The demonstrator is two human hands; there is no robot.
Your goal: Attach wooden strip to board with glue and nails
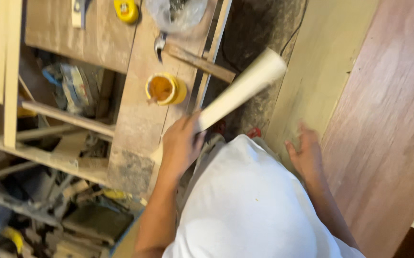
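My left hand (pixel 180 143) grips the near end of a pale wooden strip (pixel 242 88) that slants up and to the right, blurred by motion. My right hand (pixel 304 153) rests with fingers apart on a pale board (pixel 316 62), beside a large reddish plywood sheet (pixel 388 119). My white shirt (pixel 250 200) fills the lower middle of the view.
A yellow tub of orange-brown paste (pixel 165 89) stands on a brown plank (pixel 142 114). A hammer (pixel 161 45), a wood offcut (pixel 199 62), a yellow tape measure (pixel 126 9) and a clear plastic bag (pixel 176 13) lie at the top. Wooden frames and scraps (pixel 49 143) crowd the left.
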